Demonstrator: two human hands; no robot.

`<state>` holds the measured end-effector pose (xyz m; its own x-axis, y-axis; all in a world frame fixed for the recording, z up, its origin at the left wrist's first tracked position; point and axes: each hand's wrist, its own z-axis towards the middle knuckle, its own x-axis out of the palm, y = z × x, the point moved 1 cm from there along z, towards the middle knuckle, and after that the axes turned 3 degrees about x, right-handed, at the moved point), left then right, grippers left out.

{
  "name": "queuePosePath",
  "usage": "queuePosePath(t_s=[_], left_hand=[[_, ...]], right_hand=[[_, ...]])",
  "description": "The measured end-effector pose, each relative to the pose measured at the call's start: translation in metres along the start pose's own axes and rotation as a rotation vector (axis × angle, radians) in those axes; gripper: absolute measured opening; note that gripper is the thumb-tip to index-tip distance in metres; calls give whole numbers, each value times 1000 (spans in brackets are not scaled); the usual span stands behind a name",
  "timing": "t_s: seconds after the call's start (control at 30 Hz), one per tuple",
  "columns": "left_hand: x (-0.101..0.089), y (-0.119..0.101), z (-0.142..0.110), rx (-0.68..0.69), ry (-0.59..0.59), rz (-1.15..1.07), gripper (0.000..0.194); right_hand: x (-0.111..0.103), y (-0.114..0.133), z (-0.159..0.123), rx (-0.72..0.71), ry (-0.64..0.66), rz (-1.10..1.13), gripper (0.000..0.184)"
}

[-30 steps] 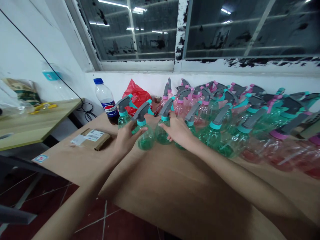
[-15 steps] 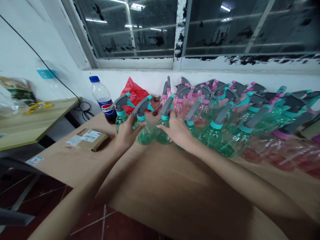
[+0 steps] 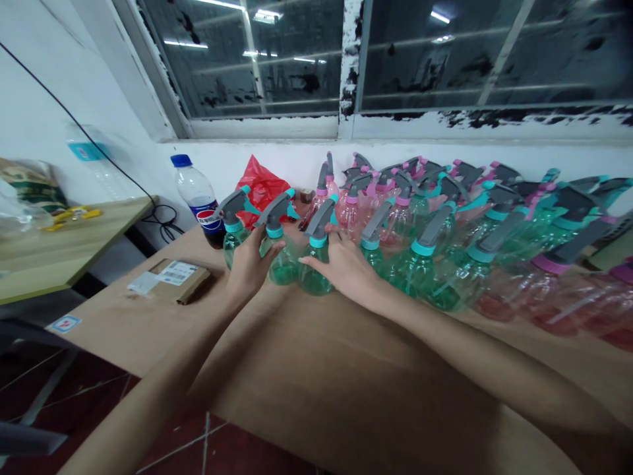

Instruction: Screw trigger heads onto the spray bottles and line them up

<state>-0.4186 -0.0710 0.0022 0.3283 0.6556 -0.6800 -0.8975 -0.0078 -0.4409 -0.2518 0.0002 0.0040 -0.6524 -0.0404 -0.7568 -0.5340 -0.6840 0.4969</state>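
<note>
A green spray bottle (image 3: 283, 272) with a grey trigger head and turquoise collar stands on the table. My left hand (image 3: 248, 265) is curled round its left side, thumb across the front; the other fingertips are partly hidden behind it. Just to the right, a similar green spray bottle (image 3: 315, 280) is in my right hand (image 3: 352, 265). That thumb lies over the bottle's front, and its fingers reach round the right side. Left of my left hand stands another green spray bottle (image 3: 230, 245), partly covered by the hand.
Several green and pink spray bottles (image 3: 413, 270) crowd the right side and back along the wall. A cola bottle (image 3: 195, 191), a red plastic bag (image 3: 262, 185) and a flat cardboard box (image 3: 173, 280) are at the left. The table (image 3: 306, 369) ends at the front left above a tiled floor.
The bottle in my right hand has shifted slightly left and nearer to me, the hand moving with it. My left hand stays at its bottle. The whole view has shifted a little.
</note>
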Motion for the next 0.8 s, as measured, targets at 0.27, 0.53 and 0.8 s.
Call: queuePosePath(t_s=[0.27,0.53,0.8], left_hand=[[-13,-6,-40,-71,-153,-126,43],[-29,-67,-80,-125,185,-387,45],[-11,-141,-69,105,338,-520,49]], right_hand=[[-11,12,-25,-16,29,-157,66],[-29,18,-71,-72,70,-280,46],[-59,1,-125,-154,45,-216,57]])
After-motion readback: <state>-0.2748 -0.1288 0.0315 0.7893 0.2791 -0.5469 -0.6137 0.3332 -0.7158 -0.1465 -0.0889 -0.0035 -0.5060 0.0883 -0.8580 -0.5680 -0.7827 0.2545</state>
